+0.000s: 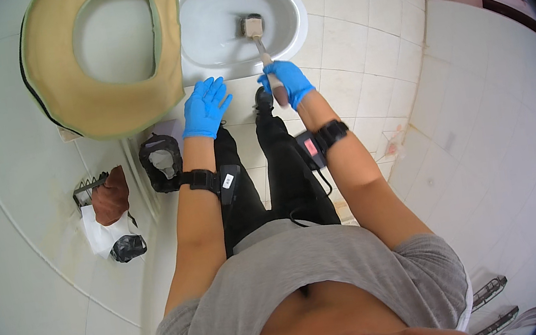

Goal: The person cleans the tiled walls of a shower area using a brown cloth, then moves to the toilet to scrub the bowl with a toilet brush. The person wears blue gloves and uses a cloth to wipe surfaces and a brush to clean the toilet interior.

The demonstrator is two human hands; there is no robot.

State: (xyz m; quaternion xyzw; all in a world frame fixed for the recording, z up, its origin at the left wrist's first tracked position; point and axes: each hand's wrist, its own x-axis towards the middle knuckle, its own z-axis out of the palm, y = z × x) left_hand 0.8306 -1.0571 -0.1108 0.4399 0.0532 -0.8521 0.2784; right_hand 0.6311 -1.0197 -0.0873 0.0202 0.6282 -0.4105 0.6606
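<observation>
A blue glove covers my right hand, which is closed around the handle of a toilet brush. The brush head rests inside the white toilet bowl, toward its right end, and the handle crosses the near rim. Also gloved in blue, my left hand hovers by the near left side of the bowl with its fingers spread and nothing in it. Above and left of that hand stands the raised toilet seat with a yellow fabric cover, its middle opening facing me.
A black-lined waste bin stands left of my legs. Beyond it, a wire rack on the wall carries a brown cloth and a black plastic bag. White tiles cover the floor; wire shelves hang at lower right.
</observation>
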